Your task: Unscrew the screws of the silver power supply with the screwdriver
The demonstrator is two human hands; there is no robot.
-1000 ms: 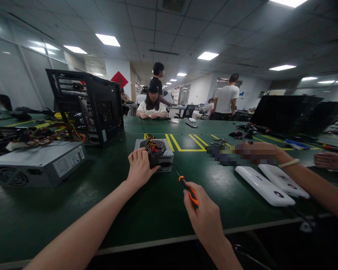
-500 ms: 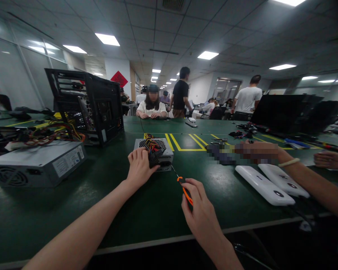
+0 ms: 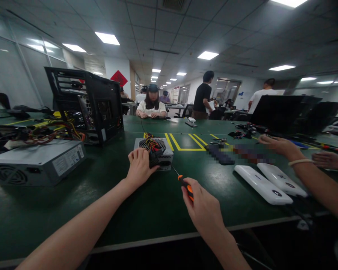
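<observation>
A small grey power supply unit (image 3: 168, 154) sits on the green table in front of me, with a bundle of coloured cables (image 3: 151, 144) on its top. My left hand (image 3: 138, 167) is closed over its near left corner, with the thumb on the near face by the black socket. Within my right hand (image 3: 204, 204) is an orange and black screwdriver (image 3: 181, 179), held between thumb and fingers. Its thin shaft reaches up and left to the unit's lower right edge. Whether the tip sits in a screw is too small to tell.
Left stand a larger power supply (image 3: 36, 161) and an open black computer case (image 3: 87, 105). Two white power banks (image 3: 263, 185) lie right, near a co-worker's hand (image 3: 283, 146). Small tools (image 3: 218, 142) and dark monitors (image 3: 281, 112) are beyond. Another person (image 3: 152, 107) sits opposite.
The screwdriver handle has turned in my right hand, and its fingers have shifted. My left hand stays put. The co-worker's hand has moved right, and the standing people behind have shifted right.
</observation>
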